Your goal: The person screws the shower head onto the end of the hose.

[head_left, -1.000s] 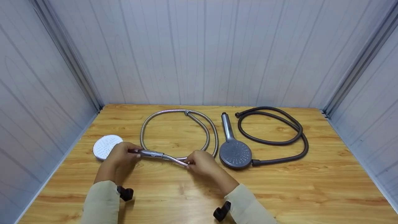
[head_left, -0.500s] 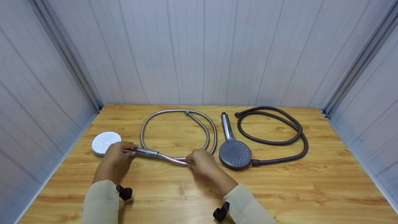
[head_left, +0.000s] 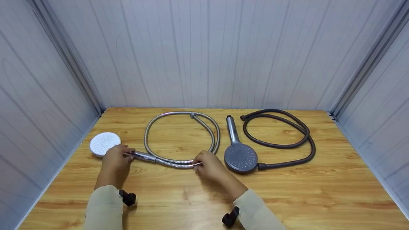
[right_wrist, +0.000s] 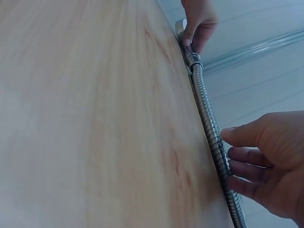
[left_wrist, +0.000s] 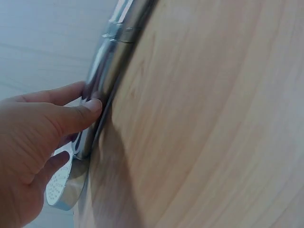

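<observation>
A hand shower with a round white spray face (head_left: pixel 104 143) and a chrome handle (head_left: pixel 144 155) lies at the left of the wooden table. My left hand (head_left: pixel 115 159) pinches the handle near the spray head, thumb on its near side in the left wrist view. From the handle's end a silver metal shower hose (head_left: pixel 174 164) runs right and loops back on the table, two strands lying side by side at the front. My right hand (head_left: pixel 211 166) holds the front of this hose lightly between thumb and fingers, its fingertips right at the coils in the right wrist view.
Right of the silver hose lies a grey shower head (head_left: pixel 241 157), its handle pointing to the back. A dark hose (head_left: pixel 289 147) coils beside it, one end against the grey head's rim. Pale panel walls (head_left: pixel 204 57) close the back and sides.
My left hand has shifted the white-faced hand shower left and slightly back, and the hose's front strands have drawn together. My right hand has moved slightly along the hose to the right.
</observation>
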